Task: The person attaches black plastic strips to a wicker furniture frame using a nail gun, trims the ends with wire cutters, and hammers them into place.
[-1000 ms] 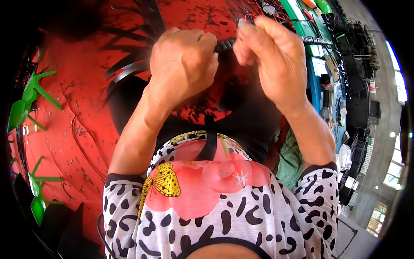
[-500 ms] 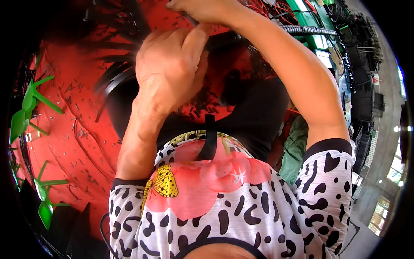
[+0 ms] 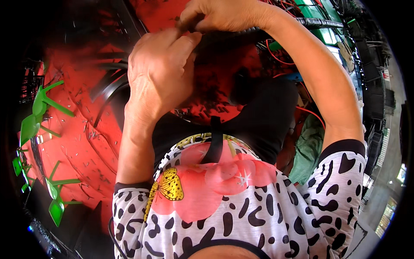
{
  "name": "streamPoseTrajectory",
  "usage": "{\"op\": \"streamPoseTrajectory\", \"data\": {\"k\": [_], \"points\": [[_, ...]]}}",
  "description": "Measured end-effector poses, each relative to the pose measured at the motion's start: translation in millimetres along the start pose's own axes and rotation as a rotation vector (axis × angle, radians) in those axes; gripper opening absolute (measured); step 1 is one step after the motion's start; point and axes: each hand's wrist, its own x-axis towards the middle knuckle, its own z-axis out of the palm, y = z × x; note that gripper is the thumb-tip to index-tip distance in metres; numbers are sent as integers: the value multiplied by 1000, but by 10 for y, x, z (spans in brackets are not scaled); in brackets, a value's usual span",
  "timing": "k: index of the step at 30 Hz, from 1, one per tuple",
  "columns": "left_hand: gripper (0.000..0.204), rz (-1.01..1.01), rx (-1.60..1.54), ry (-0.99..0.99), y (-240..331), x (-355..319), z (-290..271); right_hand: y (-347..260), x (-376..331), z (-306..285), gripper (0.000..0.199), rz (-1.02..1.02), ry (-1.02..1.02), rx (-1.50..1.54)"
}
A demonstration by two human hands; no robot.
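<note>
Left hand (image 3: 161, 71) pinched black corrugated tube (image 3: 267, 29) at top of frame, fingers pressed together; right hand (image 3: 220, 15) gripped same tube just above, touching left fingertips. Tube ran rightward over red table (image 3: 77, 138). Green plastic pieces (image 3: 41, 108) lay well left.

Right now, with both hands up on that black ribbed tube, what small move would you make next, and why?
Probably slide the left hand along the black ribbed tube toward the right hand: both hands pinch it close together at the top, over the red sheet.
</note>
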Motion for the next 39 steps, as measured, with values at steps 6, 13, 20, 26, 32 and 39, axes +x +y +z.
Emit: {"op": "streamPoseTrajectory", "data": {"k": [6, 13, 20, 26, 32, 39], "points": [[37, -10, -8, -2, -27, -30, -11, -65, 83, 60, 19, -80, 127, -125], [40, -11, -13, -8, -36, 0, -29, -85, 143, 56, 25, 333, 75, 491], [40, -8, -46, -56, -38, 55, -65, -27, 170, 22, 24, 423, -99, 458], [38, -24, -68, -50, -55, 53, -56, -61, 85, -39, 24, 216, -276, 202], [36, -88, -35, -52, -58, 48, -57, -306, -450, 423, 27, -286, 584, -238], [28, -51, -70, -13, -115, 62, -40, -156, -342, 617, 13, -405, 789, -654]]}}
